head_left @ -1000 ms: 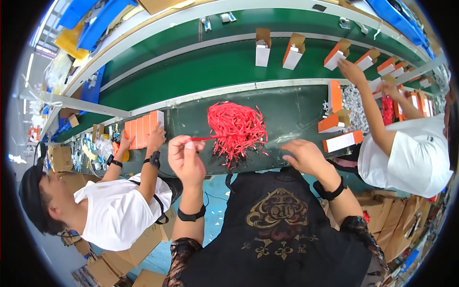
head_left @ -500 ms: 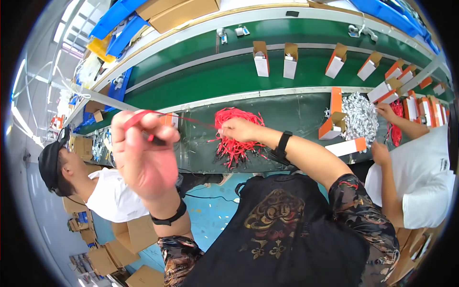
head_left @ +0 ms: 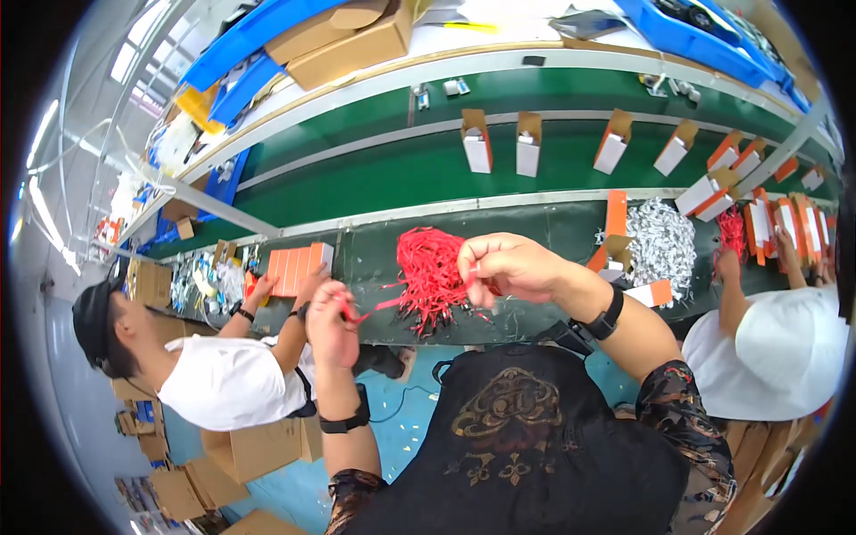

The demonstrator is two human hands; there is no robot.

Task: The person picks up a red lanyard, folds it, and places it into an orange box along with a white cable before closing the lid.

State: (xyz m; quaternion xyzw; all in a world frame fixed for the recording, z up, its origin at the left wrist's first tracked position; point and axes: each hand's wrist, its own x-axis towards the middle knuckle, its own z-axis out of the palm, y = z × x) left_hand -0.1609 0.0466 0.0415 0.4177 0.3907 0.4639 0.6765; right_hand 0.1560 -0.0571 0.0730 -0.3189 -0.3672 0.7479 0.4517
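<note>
left hand [head_left: 332, 323] fingers pinched on one red strap [head_left: 385, 304], right hand [head_left: 508, 266] fingers closed in red strap pile [head_left: 430, 276], dark worktop [head_left: 553, 230]

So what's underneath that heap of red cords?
The heap of red cords lies on a dark work surface, which shows around its edges. The right hand covers its right side; anything beneath the cords is hidden.

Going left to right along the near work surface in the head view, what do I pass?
Stack of orange boxes → left hand pinching a red cord → pile of red cords → right hand → heap of silvery packets.
</note>
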